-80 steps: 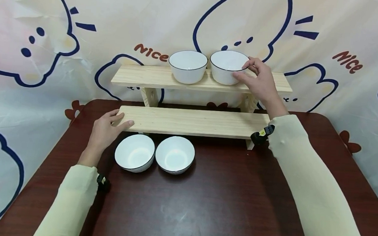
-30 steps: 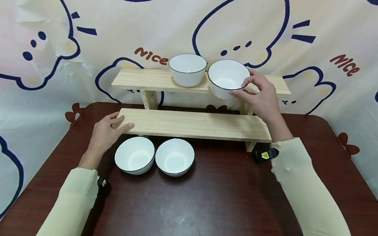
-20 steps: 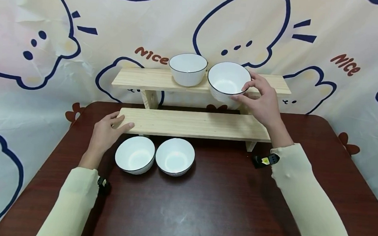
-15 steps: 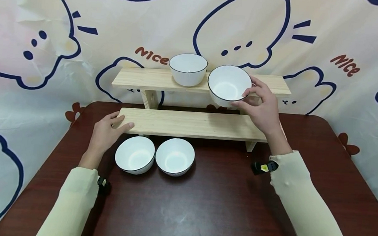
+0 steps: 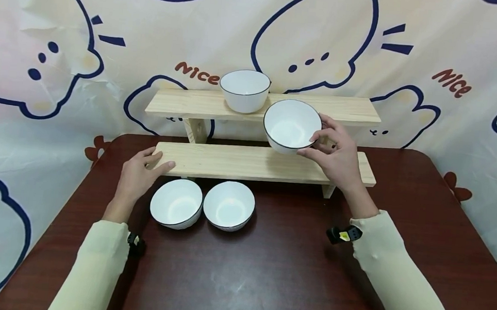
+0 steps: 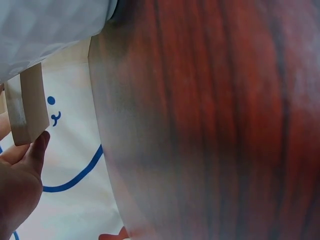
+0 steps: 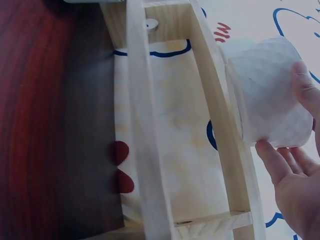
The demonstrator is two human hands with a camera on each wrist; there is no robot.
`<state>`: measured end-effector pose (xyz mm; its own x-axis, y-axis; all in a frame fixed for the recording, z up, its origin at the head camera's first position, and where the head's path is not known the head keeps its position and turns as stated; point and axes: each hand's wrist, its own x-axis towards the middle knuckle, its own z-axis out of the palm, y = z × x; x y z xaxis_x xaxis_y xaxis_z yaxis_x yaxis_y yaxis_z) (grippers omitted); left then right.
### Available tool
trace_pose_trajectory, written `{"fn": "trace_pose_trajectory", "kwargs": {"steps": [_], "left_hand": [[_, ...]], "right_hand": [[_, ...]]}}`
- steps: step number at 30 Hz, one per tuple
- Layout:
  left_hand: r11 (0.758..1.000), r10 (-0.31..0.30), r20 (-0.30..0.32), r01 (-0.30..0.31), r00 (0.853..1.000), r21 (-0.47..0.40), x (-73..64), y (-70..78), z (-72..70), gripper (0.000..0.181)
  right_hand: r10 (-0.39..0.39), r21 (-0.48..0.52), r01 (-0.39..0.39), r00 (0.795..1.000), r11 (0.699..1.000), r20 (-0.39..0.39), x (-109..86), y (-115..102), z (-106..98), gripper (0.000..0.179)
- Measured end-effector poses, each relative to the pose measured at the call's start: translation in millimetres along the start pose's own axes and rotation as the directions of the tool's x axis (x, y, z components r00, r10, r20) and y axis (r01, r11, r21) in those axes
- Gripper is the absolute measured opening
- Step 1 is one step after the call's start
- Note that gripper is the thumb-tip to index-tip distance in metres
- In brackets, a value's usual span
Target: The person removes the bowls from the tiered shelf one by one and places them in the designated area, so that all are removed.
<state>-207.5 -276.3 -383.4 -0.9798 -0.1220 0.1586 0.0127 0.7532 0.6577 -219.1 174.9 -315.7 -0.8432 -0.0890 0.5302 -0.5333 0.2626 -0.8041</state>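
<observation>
My right hand [image 5: 338, 155] pinches the right side of a white bowl [image 5: 292, 127] with a dark rim, thumb low in front and fingers behind. The bowl hangs tilted toward me, in front of the upper board and over the lower board of a two-tier wooden shelf [image 5: 230, 163]. In the right wrist view the bowl's faceted outer wall [image 7: 267, 95] shows between thumb and fingers. My left hand [image 5: 139, 178] grips the left end of the lower board; the left wrist view shows fingertips at the board's end [image 6: 32, 105].
Another white bowl [image 5: 244, 94] stands on the upper board [image 5: 182, 102]. Two similar bowls, a left one [image 5: 176, 204] and a right one [image 5: 229, 206], sit side by side on the dark wooden table [image 5: 239, 276], just before the shelf. A patterned cloth [image 5: 154, 21] hangs behind.
My right hand has lifted the right bowl off the upper board and brought it down and toward me, tilting it. My left hand has stayed at the lower board's end.
</observation>
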Motion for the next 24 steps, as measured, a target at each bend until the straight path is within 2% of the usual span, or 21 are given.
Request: {"fn": "trace_pose_trajectory", "kwargs": {"steps": [7,15,24], "left_hand": [[1.000,-0.003,-0.001,0.003,1.000,-0.002,0.0,-0.4,-0.1,0.076],[1.000,0.006,-0.010,-0.005,1.000,0.004,-0.3,-1.4,-0.6,0.076],[1.000,-0.004,-0.008,0.004,1.000,-0.005,-0.7,-1.2,-0.3,0.077]], "right_hand": [[0.020,-0.015,-0.020,0.999,1.000,0.035,-7.9,2.4,2.6,0.027],[0.030,0.023,-0.032,0.998,0.999,0.064,-16.6,6.8,5.1,0.026],[0.033,0.022,-0.036,0.993,0.999,0.110,-25.9,10.9,7.0,0.024]]}}
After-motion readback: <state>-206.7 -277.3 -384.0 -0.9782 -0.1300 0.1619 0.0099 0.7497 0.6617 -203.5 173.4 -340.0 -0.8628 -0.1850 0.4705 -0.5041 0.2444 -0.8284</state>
